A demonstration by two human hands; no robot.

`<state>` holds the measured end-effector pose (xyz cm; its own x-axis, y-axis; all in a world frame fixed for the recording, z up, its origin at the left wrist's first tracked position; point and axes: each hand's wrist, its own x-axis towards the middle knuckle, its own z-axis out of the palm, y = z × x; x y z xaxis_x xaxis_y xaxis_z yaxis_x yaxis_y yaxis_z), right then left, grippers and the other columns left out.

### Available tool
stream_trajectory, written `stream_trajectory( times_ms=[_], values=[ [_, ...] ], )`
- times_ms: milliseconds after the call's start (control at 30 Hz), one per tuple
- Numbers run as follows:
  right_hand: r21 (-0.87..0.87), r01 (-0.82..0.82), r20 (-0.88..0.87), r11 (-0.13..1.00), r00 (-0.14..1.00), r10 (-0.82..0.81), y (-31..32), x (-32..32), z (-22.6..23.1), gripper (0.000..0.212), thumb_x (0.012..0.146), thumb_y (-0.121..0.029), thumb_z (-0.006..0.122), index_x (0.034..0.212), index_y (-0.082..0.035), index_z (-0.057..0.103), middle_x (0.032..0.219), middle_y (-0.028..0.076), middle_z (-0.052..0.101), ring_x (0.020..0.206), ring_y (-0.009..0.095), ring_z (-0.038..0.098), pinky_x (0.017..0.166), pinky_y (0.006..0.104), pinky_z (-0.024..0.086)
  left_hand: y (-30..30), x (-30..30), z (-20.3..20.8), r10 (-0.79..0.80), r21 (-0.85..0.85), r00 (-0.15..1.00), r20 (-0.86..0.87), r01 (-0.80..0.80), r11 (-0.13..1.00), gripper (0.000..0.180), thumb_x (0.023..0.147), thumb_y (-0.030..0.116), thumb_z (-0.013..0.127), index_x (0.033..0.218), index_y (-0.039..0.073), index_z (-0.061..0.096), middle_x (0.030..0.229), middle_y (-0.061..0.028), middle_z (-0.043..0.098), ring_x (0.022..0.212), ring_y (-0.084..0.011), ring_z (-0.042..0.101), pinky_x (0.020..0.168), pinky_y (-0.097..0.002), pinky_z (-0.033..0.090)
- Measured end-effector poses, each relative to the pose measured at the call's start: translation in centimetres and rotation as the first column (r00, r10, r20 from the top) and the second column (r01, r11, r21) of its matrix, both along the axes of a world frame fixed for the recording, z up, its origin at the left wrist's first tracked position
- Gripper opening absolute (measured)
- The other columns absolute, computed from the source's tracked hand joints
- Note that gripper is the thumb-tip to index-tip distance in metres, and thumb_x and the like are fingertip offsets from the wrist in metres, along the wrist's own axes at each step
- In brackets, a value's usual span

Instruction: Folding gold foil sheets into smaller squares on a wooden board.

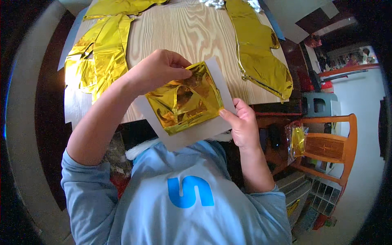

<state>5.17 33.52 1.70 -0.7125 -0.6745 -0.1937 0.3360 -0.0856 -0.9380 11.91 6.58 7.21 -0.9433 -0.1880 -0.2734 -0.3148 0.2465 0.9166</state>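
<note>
A folded square of shiny gold foil (183,100) lies on a white card (163,136), held up tilted in front of my chest, over the table's near edge. My left hand (165,67) is closed at the foil's upper edge, its thumb on the foil and its other fingers partly hidden behind. My right hand (243,124) grips the lower right side, thumb on the foil's corner and card, fingers mostly behind the card. The foil is creased, with dark reflections in it.
A wood-grain table (179,32) bears flat gold foil shapes, one at the left (104,53) and one at the right (261,51). White crumpled things (214,3) lie at its far edge. To my right stands a wooden chair (326,145) with a clear bag of gold foil (298,141).
</note>
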Motion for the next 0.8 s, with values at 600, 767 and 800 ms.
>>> stream_trajectory(
  times_ms=[600, 767, 800],
  values=[
    [-0.025, 0.055, -0.006, 0.998, 0.998, -0.055, -0.3, 0.0, -0.3, 0.026, 0.089, 0.002, 0.066, 0.114, 0.000, 0.061, 0.107, 0.006, 0.070, 0.095, 0.012, 0.064, 0.091, 0.0284, 0.050, 0.1, 0.3, 0.2, 0.082, -0.085, 0.995, 0.064, -0.076, 0.993, 0.028, 0.092, 0.021, 0.067, 0.105, -0.002, 0.072, 0.086, -0.0078, 0.073, 0.075, -0.0109, 0.065, 0.073, -0.0286, 0.054],
    [-0.047, 0.038, 0.067, 0.998, 0.997, -0.034, -0.3, -0.1, -0.6, 0.028, 0.086, 0.004, 0.067, 0.114, 0.000, 0.061, 0.108, 0.007, 0.070, 0.097, 0.013, 0.064, 0.093, 0.0295, 0.049, 0.1, 0.3, -0.1, 0.073, -0.094, 0.995, 0.074, -0.066, 0.993, 0.026, 0.092, 0.020, 0.067, 0.105, -0.002, 0.072, 0.086, -0.0067, 0.073, 0.076, -0.0104, 0.065, 0.073, -0.0280, 0.054],
    [-0.043, 0.038, 0.067, 0.998, 0.997, -0.035, -0.3, -0.1, -0.7, 0.029, 0.086, 0.004, 0.067, 0.114, 0.000, 0.060, 0.108, 0.007, 0.070, 0.097, 0.013, 0.064, 0.093, 0.0296, 0.049, 0.0, 0.3, -0.2, 0.068, -0.068, 0.994, 0.082, -0.062, 0.996, 0.026, 0.092, 0.020, 0.067, 0.105, -0.002, 0.072, 0.086, -0.0065, 0.072, 0.076, -0.0102, 0.065, 0.072, -0.0279, 0.054]
  ],
)
